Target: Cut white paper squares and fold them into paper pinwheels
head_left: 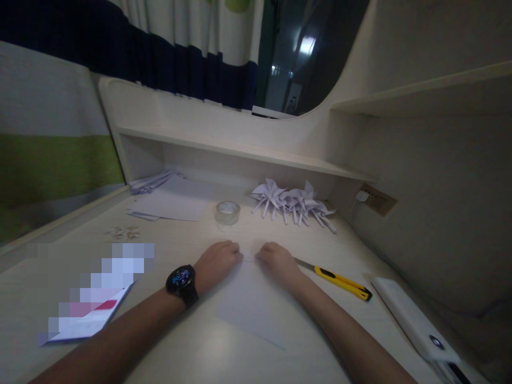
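Paper sheet, pale, at lower centre of frame, flat on the desk.
Left hand and right hand pinch its far edge, fingertips closed on it and nearly meeting. Judged light, thin and limp, easily creased or torn; best taken at edges or corners. Tape roll and folded paper pinwheels lie beyond, yellow knife just right, flat sheets upper left.
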A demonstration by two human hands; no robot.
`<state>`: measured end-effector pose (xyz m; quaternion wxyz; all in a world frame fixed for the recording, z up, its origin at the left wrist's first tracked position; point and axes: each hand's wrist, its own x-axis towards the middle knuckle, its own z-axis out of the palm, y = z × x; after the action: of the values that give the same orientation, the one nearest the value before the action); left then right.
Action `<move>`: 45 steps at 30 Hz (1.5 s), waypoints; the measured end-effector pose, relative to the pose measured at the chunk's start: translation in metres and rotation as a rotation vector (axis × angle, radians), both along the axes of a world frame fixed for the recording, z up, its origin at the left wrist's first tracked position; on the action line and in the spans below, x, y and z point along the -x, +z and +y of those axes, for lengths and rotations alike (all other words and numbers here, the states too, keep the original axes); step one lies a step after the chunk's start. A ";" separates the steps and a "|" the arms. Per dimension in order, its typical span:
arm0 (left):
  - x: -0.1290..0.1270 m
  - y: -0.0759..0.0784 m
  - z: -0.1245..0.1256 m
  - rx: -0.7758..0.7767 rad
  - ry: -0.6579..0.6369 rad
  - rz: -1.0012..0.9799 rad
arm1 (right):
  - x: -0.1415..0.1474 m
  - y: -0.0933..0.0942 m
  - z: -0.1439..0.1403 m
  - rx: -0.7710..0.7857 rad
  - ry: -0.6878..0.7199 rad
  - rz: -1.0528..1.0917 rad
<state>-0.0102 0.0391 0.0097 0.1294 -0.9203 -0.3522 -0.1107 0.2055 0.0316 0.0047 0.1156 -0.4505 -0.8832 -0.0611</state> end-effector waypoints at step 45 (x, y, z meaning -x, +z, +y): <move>0.008 0.007 0.005 0.065 -0.046 -0.051 | 0.000 0.022 -0.010 0.161 -0.122 -0.143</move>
<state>-0.0177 0.0439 0.0168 0.0880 -0.9288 -0.3374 -0.1258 0.2051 0.0215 0.0265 0.0118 -0.5056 -0.8622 -0.0291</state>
